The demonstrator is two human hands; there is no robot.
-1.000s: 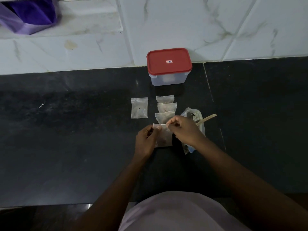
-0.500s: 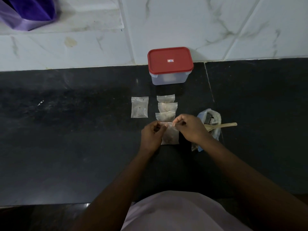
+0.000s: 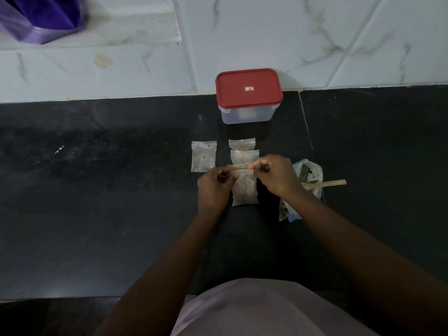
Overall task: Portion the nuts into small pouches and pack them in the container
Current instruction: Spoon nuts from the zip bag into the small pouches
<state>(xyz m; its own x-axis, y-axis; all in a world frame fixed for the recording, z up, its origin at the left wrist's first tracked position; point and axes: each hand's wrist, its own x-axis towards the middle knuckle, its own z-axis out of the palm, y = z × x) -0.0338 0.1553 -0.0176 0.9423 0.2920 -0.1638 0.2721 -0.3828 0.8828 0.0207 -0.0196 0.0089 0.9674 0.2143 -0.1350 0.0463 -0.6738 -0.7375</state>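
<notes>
Left hand (image 3: pixel 214 187) and right hand (image 3: pixel 276 175) pinch pouch (image 3: pixel 244 192); 3 pouches (image 3: pixel 244 156) and container (image 3: pixel 228 116) beyond

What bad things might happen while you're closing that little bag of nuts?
The pouch is pinched only along its top edge by the left hand and right hand. If the seal is not pressed shut all along, the nuts may spill onto the counter. The right forearm is also close to the spoon resting on the open nut bag. A bump might knock it and scatter more.
</notes>
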